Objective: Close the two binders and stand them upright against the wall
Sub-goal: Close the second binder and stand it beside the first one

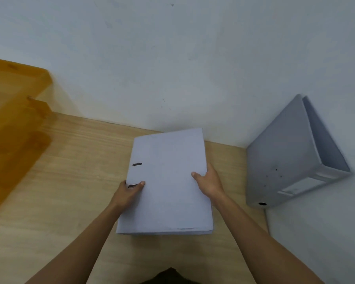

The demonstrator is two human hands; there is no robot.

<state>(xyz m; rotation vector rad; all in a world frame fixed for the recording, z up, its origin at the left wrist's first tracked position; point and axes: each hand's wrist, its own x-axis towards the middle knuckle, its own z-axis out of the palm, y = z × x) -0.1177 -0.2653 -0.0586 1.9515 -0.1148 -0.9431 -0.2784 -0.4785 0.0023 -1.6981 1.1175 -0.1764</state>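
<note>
nearest, two bare forearms reaching in from the bottom edge over a pale wooden desk, with a dark scrap of clothing low between them. left hand clamped on the spine-side edge of a closed pale lilac binder, thumb lying on the cover just beside the lower of two metal slots, fingers tucked under the edge and out of sight. right hand clamped on the opposite long edge of the same binder, thumb flat on the cover, fingers wrapped around the side. hands set apart by the full width of the cover. binder closed, cover facing up, near end low by the desk, far end just by the wall; whether resting flat or lifted slightly, hard to tell. no writing visible on that cover. further right, a second binder in grey, closed, standing on end against the side wall and tilted in the wide lens, spine facing the camera with a round finger hole near one end and a pale label, its text too blurred to read. far left, an amber translucent stacked tray, blurred, against the back wall.
</note>
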